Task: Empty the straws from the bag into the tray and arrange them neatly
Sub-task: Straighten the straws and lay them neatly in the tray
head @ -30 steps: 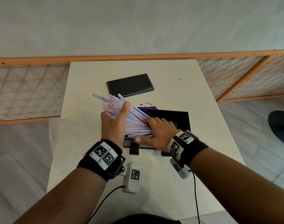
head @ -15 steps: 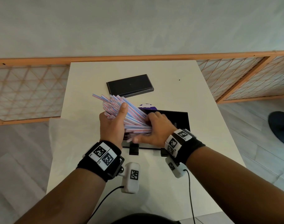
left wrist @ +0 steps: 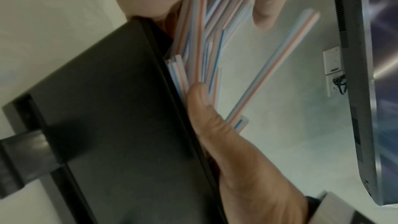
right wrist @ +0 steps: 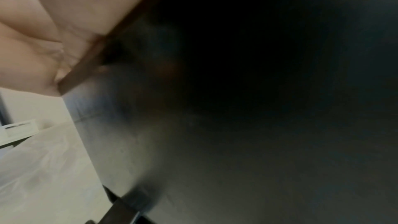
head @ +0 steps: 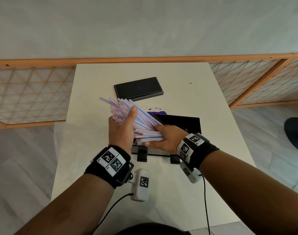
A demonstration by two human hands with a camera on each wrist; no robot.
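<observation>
1. The left hand (head: 121, 131) grips a thick bundle of striped straws (head: 136, 119) near its middle, thumb (head: 132, 114) laid over the top and fingers curled underneath.
2. The right hand (head: 166, 138) clasps the bundle's near end, fingers wrapped over it and thumb below.
3. The straws fan out toward the far left, held above the black tray (head: 183, 123), whose near edge shows under the hands.
4. From the left wrist, the straws (left wrist: 200, 43) spread between the left hand's thumb (left wrist: 206, 108) and fingers, just beside the tray's dark wall (left wrist: 120, 108).
5. The right wrist view is mostly dark and blurred; only palm skin (right wrist: 53, 23) shows.
6. A black lid (head: 138, 88) lies farther back on the white table (head: 187, 192).
7. A purple patch (head: 157, 111) peeks out behind the tray; I cannot tell what it is.
</observation>
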